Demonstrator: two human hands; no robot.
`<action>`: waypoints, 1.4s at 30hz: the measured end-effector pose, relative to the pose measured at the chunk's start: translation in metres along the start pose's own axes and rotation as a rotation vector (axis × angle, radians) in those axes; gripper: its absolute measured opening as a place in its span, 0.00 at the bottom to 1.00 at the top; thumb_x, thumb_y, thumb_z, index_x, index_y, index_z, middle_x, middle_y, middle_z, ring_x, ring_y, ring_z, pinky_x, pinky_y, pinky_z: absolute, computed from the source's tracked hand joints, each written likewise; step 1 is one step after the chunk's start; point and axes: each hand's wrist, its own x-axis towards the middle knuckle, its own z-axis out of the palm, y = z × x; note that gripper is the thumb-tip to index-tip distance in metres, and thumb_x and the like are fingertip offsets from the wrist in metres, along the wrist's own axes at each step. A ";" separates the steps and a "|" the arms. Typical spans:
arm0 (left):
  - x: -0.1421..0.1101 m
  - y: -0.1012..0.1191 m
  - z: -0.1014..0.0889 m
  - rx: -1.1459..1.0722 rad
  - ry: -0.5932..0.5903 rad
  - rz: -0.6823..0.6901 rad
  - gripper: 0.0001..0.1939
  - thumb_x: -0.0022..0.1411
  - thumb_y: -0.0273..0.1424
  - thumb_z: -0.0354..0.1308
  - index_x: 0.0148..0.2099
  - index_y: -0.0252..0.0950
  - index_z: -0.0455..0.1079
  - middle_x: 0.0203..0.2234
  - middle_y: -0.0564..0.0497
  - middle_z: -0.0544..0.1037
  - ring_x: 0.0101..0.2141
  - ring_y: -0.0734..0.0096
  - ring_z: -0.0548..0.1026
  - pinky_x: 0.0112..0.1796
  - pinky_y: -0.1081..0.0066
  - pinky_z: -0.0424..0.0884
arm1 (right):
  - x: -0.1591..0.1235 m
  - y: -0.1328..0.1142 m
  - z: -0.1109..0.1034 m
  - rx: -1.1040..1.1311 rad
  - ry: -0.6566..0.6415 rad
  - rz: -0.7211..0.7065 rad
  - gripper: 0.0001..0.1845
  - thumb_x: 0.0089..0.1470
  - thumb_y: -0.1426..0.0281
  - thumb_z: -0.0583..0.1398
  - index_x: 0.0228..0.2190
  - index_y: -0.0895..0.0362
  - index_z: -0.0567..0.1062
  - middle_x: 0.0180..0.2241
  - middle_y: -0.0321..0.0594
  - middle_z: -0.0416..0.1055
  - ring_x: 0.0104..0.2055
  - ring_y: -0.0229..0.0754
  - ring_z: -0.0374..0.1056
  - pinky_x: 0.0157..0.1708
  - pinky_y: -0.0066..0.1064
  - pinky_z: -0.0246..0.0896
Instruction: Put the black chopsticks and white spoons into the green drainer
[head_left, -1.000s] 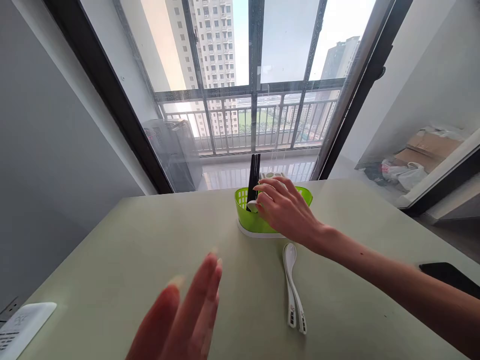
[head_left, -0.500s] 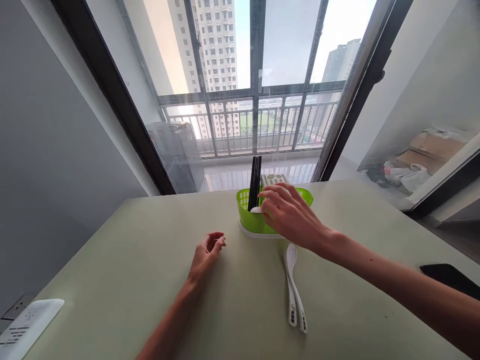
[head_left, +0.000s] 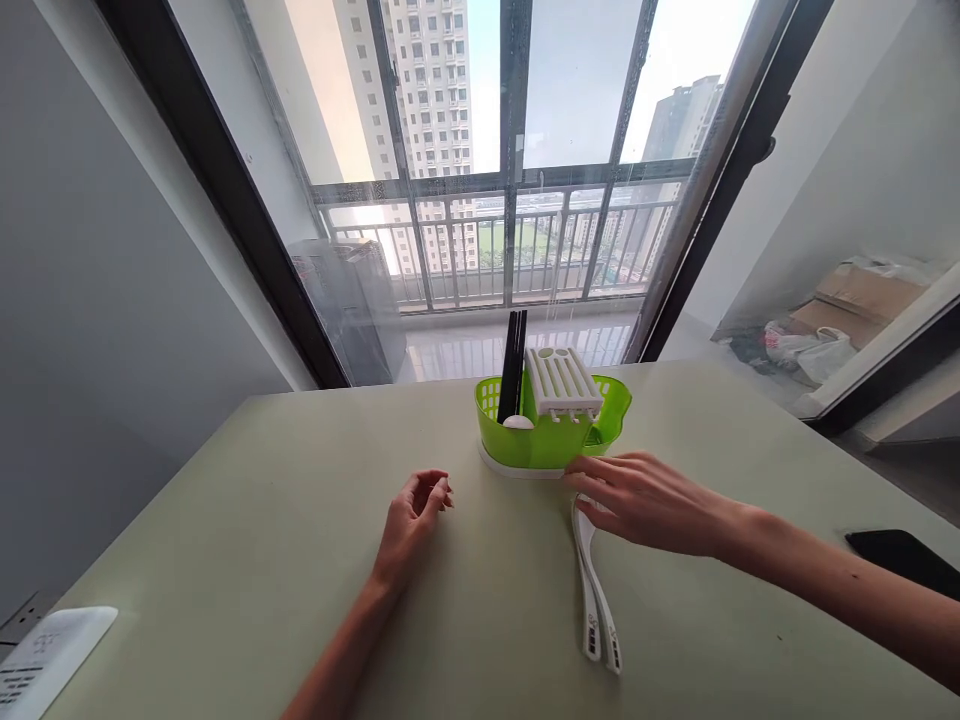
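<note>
My right hand [head_left: 634,500] is over the bowl ends of two white spoons [head_left: 592,600], its fingers stretched forward and partly hiding the bowls. Whether it touches them I cannot tell. The spoons lie side by side on the table, handles towards me. Just beyond stands a green cutlery basket [head_left: 525,450] with a white base. Black chopsticks [head_left: 513,370] lean upright in its left part, beside the white rounded end of a spoon [head_left: 518,422]. A white slotted rack [head_left: 564,382] sits across the basket's middle. My left hand [head_left: 414,510] rests on the table, fingers curled towards the thumb, holding nothing.
The pale table [head_left: 300,500] reaches to a glass door at the back. A black flat object [head_left: 904,560] lies at its right edge. At the left front is a white item with printed marks [head_left: 56,650]. Boxes and bags [head_left: 840,320] sit behind the glass at right.
My right hand has moved from the basket's front rim back and down to the spoons on the table, uncovering the white rack. My left hand has hardly moved.
</note>
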 end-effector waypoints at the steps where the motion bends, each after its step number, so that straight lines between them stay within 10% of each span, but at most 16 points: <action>1: 0.000 -0.001 0.000 0.002 -0.006 0.000 0.19 0.63 0.46 0.61 0.45 0.34 0.73 0.32 0.50 0.79 0.36 0.65 0.77 0.43 0.68 0.72 | -0.006 0.005 0.005 0.033 -0.047 0.024 0.10 0.67 0.71 0.56 0.46 0.53 0.76 0.45 0.43 0.77 0.33 0.38 0.75 0.34 0.29 0.68; 6: 0.000 -0.002 0.001 -0.003 -0.032 -0.005 0.19 0.64 0.45 0.60 0.46 0.34 0.72 0.32 0.50 0.78 0.36 0.65 0.77 0.42 0.68 0.72 | -0.021 0.028 0.018 0.241 -0.217 0.130 0.12 0.68 0.65 0.58 0.50 0.47 0.77 0.55 0.42 0.70 0.39 0.40 0.76 0.40 0.33 0.70; 16: 0.000 -0.005 0.002 0.019 -0.045 -0.010 0.20 0.62 0.47 0.59 0.46 0.35 0.72 0.32 0.50 0.78 0.36 0.65 0.77 0.42 0.67 0.71 | -0.020 0.024 0.029 0.202 -0.277 0.090 0.12 0.69 0.65 0.56 0.45 0.51 0.79 0.46 0.43 0.71 0.35 0.39 0.72 0.37 0.31 0.66; 28: 0.000 -0.012 0.003 0.021 -0.062 0.018 0.19 0.64 0.46 0.58 0.47 0.35 0.72 0.34 0.49 0.78 0.36 0.65 0.78 0.42 0.67 0.72 | -0.017 0.023 -0.019 0.441 -0.275 0.154 0.19 0.72 0.58 0.50 0.42 0.50 0.79 0.39 0.40 0.80 0.35 0.40 0.76 0.36 0.28 0.66; 36: -0.002 -0.012 0.004 0.049 -0.058 0.020 0.19 0.64 0.45 0.58 0.46 0.35 0.73 0.34 0.49 0.79 0.36 0.65 0.78 0.41 0.67 0.72 | 0.022 0.001 -0.089 0.370 0.093 0.514 0.23 0.67 0.47 0.54 0.44 0.50 0.77 0.28 0.36 0.81 0.23 0.39 0.74 0.27 0.29 0.68; 42: -0.002 -0.015 0.005 0.060 -0.071 0.043 0.19 0.65 0.46 0.57 0.46 0.36 0.73 0.33 0.50 0.79 0.35 0.66 0.78 0.40 0.68 0.72 | 0.074 0.000 -0.120 0.030 0.449 0.533 0.18 0.66 0.50 0.57 0.42 0.48 0.79 0.26 0.37 0.80 0.28 0.48 0.78 0.28 0.36 0.69</action>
